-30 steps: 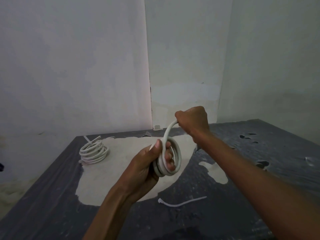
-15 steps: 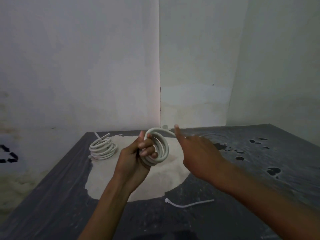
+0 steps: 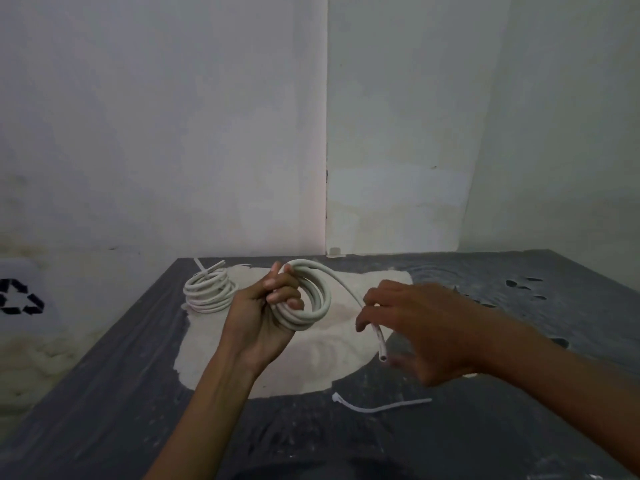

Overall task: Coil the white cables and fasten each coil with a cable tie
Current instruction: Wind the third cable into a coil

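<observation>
My left hand (image 3: pixel 266 313) grips a coil of white cable (image 3: pixel 308 299) above the table, fingers curled through its loops. The coil's loose tail (image 3: pixel 375 336) arcs right and down, its cut end hanging free. My right hand (image 3: pixel 426 327) is at that tail, with thumb and fingers closing loosely around it; the grip is partly hidden and blurred. A second white cable coil (image 3: pixel 209 289) lies on the table at the back left. A white cable tie (image 3: pixel 377 405) lies flat on the dark table in front of my hands.
The dark table (image 3: pixel 519 427) has a large pale worn patch (image 3: pixel 311 368) in its middle. White walls meet in a corner just behind the table's far edge. A black recycling mark (image 3: pixel 20 296) shows at the far left.
My right hand let go of the cable's end up high, swung right and down, and now reaches the hanging tail. My left hand raised and turned the coil.
</observation>
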Tool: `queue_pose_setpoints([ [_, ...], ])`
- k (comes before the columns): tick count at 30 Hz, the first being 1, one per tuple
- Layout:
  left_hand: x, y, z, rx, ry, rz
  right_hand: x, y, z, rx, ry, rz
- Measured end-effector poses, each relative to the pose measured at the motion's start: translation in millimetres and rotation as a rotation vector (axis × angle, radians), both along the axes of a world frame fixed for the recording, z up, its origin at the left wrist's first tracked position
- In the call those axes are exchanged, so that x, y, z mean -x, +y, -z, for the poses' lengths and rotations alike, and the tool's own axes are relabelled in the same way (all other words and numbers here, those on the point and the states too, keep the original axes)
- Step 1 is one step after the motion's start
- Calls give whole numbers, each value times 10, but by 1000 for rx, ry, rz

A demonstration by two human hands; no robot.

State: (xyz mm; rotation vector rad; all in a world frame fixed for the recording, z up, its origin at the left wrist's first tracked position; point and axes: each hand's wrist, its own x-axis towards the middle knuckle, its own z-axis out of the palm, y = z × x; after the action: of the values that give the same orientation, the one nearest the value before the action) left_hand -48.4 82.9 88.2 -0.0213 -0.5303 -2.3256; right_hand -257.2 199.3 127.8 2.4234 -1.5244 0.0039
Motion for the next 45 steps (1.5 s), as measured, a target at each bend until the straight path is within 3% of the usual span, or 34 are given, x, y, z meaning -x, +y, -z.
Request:
queue_pose_setpoints([
  [3, 8, -12, 22, -30, 0, 26, -5, -94, 25, 118, 190, -78],
  [5, 37, 9, 31, -39, -27, 6, -55, -86, 33, 199, 213, -113],
  [8, 121, 60, 16, -54, -37, -4, -223, -24, 59, 255, 18, -151],
  [12, 225, 149, -28, 34, -159, -111, -436, -21, 142, 173, -429, -134],
  [18, 319, 236, -19, 141, -300, -265, -711, -54, 255, 400, -1028, 29],
  [21, 330, 242, 18, 262, -415, -345, -785, -66, 303, 458, -1120, 112],
  [24, 326, 249, 45, 375, -543, -430, -814, -75, 283, 388, -1220, 223],
  [29, 349, 261, 29, 419, -674, -498, -832, -166, 227, 311, -1489, 333],
  [32, 363, 263, 44, 436, -694, -500, -814, -199, 238, 280, -1589, 362],
  [40, 348, 223, 76, 542, -689, -397, -818, -214, 309, 344, -1546, 386],
  [45, 422, 178, 103, 637, -781, -506, -702, -350, 364, 199, -1800, 469],
])
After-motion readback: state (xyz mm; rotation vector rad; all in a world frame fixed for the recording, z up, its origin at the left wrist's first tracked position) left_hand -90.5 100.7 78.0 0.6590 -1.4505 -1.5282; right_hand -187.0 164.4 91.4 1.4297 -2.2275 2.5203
